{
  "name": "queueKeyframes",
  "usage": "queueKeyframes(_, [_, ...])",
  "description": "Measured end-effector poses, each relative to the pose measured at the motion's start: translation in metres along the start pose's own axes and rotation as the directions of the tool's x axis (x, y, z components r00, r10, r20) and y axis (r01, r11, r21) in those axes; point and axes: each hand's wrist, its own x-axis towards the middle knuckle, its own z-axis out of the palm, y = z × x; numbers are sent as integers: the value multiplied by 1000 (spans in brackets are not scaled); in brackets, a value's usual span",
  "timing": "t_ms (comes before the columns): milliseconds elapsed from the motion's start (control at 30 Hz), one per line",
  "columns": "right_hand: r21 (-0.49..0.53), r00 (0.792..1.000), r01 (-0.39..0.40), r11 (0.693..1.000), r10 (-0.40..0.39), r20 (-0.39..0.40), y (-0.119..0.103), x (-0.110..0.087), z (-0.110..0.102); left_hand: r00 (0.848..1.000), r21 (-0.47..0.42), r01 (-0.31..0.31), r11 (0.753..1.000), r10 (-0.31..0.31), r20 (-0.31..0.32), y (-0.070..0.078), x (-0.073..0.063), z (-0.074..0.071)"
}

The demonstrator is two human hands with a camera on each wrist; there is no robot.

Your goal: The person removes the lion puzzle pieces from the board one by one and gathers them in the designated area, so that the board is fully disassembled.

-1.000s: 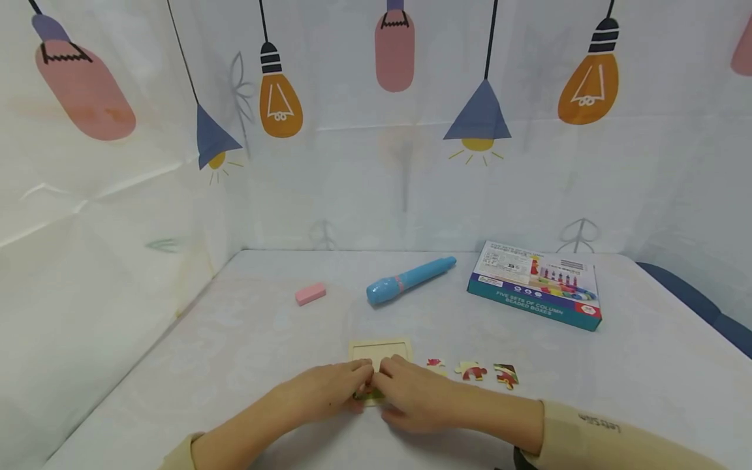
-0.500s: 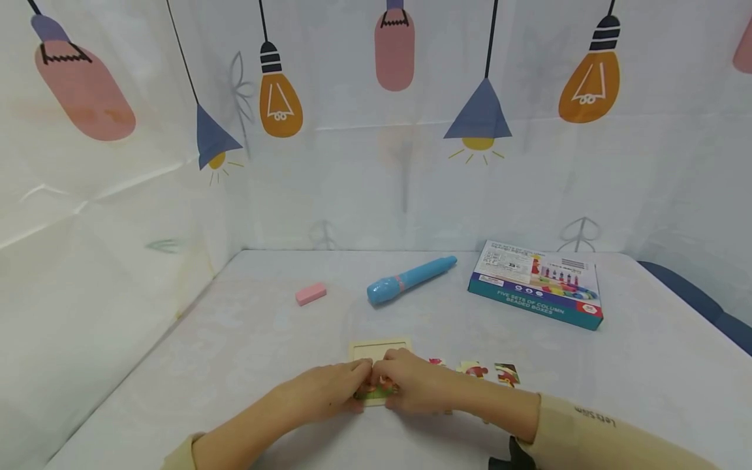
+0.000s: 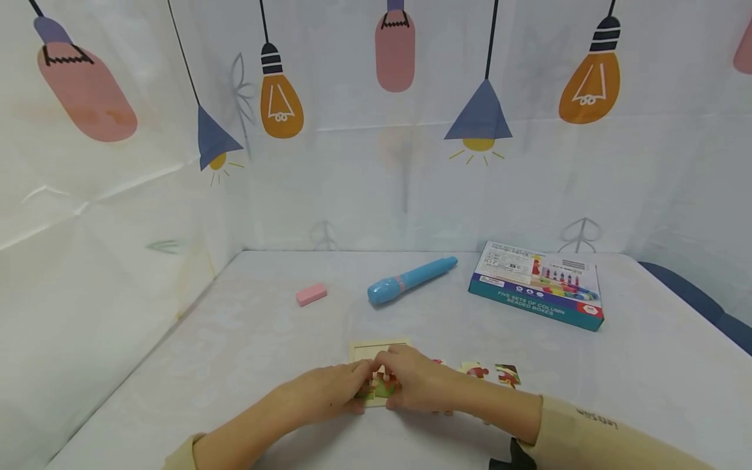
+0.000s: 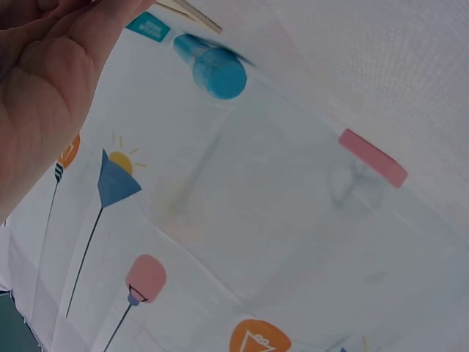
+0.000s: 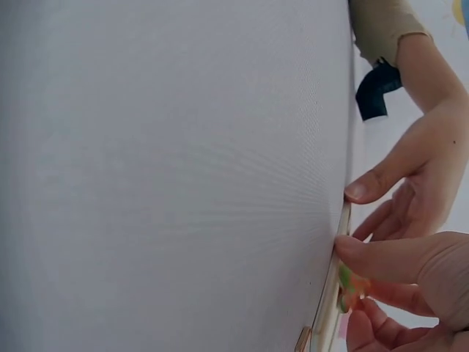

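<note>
A pale wooden puzzle tray [image 3: 361,352] lies near the front of the table, its lower part mostly covered by both hands. My left hand [image 3: 328,390] holds the tray's left side, thumb at the near edge. In the right wrist view, the left thumb touches the tray rim [image 5: 330,290]. My right hand [image 3: 420,384] has its fingertips over the tray's right half and pinches a green-and-red puzzle piece [image 3: 384,386]; its exact seating is hidden. Beside it, a similar colour shows between the right fingers [image 5: 399,293]. Loose jigsaw pieces [image 3: 507,374] lie right of the tray, partly behind the right forearm.
Further back on the table are a pink eraser-like block [image 3: 311,294], a blue microphone-shaped object [image 3: 411,279] and a boxed bead set [image 3: 536,287]. A white sheet with printed lamps hangs behind. A dark blue chair back [image 3: 681,287] shows at the right.
My right hand has shifted slightly up and right over the tray, uncovering more of the green piece. Its forearm now covers part of the loose pieces. My left hand stays in place.
</note>
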Motion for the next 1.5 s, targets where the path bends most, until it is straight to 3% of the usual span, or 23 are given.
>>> queueKeyframes(100, [9, 1000, 11, 1000, -11, -21, 0, 0, 0, 1000, 7, -11, 1000, 11, -8, 0, 0, 0])
queueKeyframes(333, [-19, 984, 149, 989, -150, -99, 1, 1, 2, 1000, -36, -22, 999, 22, 1, -1, 0, 0])
queueKeyframes(500, [-21, 982, 164, 986, -166, -91, -2, 1, 2, 999, -29, -36, 999, 36, -7, -1, -1, 1])
queueKeyframes(833, [15, 987, 148, 989, -147, -73, -4, -2, -3, 1000, -27, -9, 1000, 9, -4, 1, 0, 1])
queueKeyframes(1233, [34, 976, 197, 980, -193, -97, -2, -6, -11, 1000, -18, 12, 1000, -12, 13, 1, 0, 0])
queueKeyframes(1500, [116, 991, 115, 986, -106, -80, 0, -19, -22, 999, 9, 26, 1000, -26, 19, 2, 0, 0])
